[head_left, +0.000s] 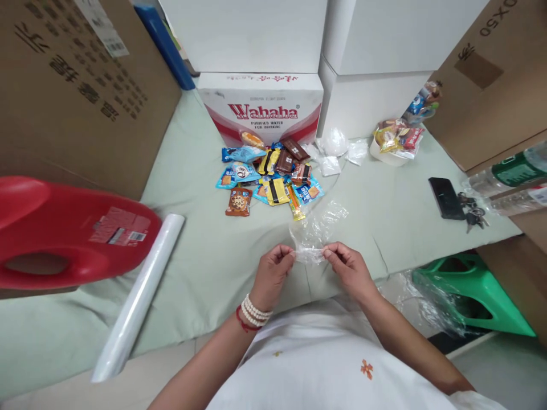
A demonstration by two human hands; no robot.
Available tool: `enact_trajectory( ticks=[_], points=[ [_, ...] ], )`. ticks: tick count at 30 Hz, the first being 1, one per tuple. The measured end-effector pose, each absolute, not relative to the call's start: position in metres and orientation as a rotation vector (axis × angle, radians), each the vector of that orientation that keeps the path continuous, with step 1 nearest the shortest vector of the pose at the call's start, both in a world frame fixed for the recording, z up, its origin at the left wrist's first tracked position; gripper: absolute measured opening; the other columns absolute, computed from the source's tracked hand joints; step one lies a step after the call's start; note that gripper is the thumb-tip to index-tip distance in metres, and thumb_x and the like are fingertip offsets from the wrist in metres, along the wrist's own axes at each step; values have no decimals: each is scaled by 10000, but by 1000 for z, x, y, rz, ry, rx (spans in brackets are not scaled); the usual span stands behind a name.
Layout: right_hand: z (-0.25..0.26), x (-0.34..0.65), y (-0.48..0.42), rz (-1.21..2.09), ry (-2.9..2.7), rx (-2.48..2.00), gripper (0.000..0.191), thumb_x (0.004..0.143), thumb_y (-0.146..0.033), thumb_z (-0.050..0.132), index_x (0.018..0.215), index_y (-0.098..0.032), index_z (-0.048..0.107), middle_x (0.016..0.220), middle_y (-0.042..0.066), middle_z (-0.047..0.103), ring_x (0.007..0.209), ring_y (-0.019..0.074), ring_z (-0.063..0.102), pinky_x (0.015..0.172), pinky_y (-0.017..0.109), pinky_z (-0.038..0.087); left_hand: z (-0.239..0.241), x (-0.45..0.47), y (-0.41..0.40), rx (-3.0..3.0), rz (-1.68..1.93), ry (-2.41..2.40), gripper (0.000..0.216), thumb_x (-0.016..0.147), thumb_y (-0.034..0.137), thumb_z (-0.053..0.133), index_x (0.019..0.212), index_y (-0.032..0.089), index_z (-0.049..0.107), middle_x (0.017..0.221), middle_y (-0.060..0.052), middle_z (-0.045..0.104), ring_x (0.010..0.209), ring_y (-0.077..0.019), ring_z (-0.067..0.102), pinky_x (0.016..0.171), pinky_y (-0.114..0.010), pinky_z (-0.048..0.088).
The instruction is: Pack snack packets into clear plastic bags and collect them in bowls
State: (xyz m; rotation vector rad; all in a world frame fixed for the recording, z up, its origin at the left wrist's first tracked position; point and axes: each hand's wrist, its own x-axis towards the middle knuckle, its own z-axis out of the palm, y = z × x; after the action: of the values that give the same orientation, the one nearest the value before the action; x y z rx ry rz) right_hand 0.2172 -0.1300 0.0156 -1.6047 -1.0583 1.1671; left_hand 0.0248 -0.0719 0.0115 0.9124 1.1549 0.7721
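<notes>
A roll (139,296) is lying at left; snacks (273,191) are sitting farther back. The left hand (273,272) is pinching one edge of the clear bag (314,230) — thumb against finger — and the bag is spanning to the right hand (350,269), which is pinching likewise. Both seem to be teasing it open; the next move is probably calling for light, even pulling.

The person wears a white fabric garment (311,378) with a small orange flower-like motif (366,369) and a tinier yellowish mark (277,353). Around the left hand's (273,272) wrist sit several strands of round cream-white beads (255,312), beside a thin red cord-like bracelet (244,324).
</notes>
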Motion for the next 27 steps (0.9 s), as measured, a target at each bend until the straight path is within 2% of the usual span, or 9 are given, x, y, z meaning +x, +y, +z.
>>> enact_trajectory(
  ticks=[3, 6, 10, 14, 17, 21, 23, 25, 27],
  points=[
    [20, 220, -132, 1010, -1275, -1572, 275, 943, -408, 643, 1145, -222, 666, 1080, 65, 646, 928, 197, 594, 800, 315, 496, 16, 27, -72, 977, 791, 1162, 276, 773, 425, 714, 746, 184, 583, 609, 63, 479, 566, -87, 373, 550, -231, 306],
    [31, 219, -128, 797, -1534, -1475, 432, 877, -336, 747, 1286, -256, 631, 1326, 98, 591, 1224, 253, 536, 1025, 397, 463, 23, 32, -74, 1083, 772, 1148, 257, 794, 413, 693, 755, 181, 590, 645, 49, 502, 599, -96, 398, 585, -239, 340],
    [40, 215, -111, 691, -1588, -1412, 109, 976, -293, 627, 1021, -242, 711, 1049, 66, 687, 1037, 216, 605, 947, 372, 481, 24, 31, -77, 1231, 743, 1110, 229, 799, 379, 669, 729, 174, 596, 685, 32, 509, 642, -108, 422, 616, -249, 353],
    [36, 218, -95, 834, -1394, -1488, 157, 993, -324, 593, 932, -219, 692, 889, 30, 686, 817, 166, 622, 717, 282, 489, 14, 20, -78, 1243, 762, 1208, 192, 839, 348, 603, 732, 194, 560, 677, 36, 490, 639, -121, 435, 620, -257, 366],
    [36, 218, -93, 864, -1375, -1510, 169, 990, -339, 587, 925, -215, 683, 866, 24, 689, 780, 158, 616, 669, 266, 469, 11, 16, -77, 1329, 852, 1308, 134, 826, 324, 591, 882, 202, 595, 860, -14, 602, 813, -175, 571, 714, -288, 455],
    [40, 210, -95, 826, -1508, -1479, 185, 996, -325, 570, 889, -219, 678, 845, 30, 691, 810, 174, 618, 741, 291, 473, 20, 28, -70, 1607, 976, 1445, 542, 758, 435, 745, 1214, 199, 572, 1221, -115, 617, 1169, -285, 589, 955, -423, 495],
    [39, 208, -98, 806, -1527, -1474, 191, 1000, -330, 563, 899, -222, 684, 848, 33, 690, 822, 179, 620, 766, 299, 476, 24, 34, -61, 1679, 954, 1473, 479, 761, 469, 754, 1127, 192, 617, 1109, -98, 653, 1082, -276, 617, 946, -427, 492],
    [34, 212, -103, 791, -1447, -1506, 201, 1002, -360, 561, 921, -223, 682, 859, 30, 686, 818, 178, 622, 769, 299, 482, 24, 34, -51, 1591, 895, 1465, 300, 821, 471, 683, 938, 198, 639, 858, -34, 646, 832, -211, 616, 810, -361, 497],
    [26, 222, -111, 823, -1299, -1578, 237, 1003, -411, 550, 920, -220, 664, 861, 27, 680, 810, 177, 628, 765, 299, 494, 22, 30, -43, 1405, 896, 1460, 263, 858, 468, 626, 839, 206, 607, 695, 20, 569, 639, -150, 518, 659, -289, 445]
  ],
)
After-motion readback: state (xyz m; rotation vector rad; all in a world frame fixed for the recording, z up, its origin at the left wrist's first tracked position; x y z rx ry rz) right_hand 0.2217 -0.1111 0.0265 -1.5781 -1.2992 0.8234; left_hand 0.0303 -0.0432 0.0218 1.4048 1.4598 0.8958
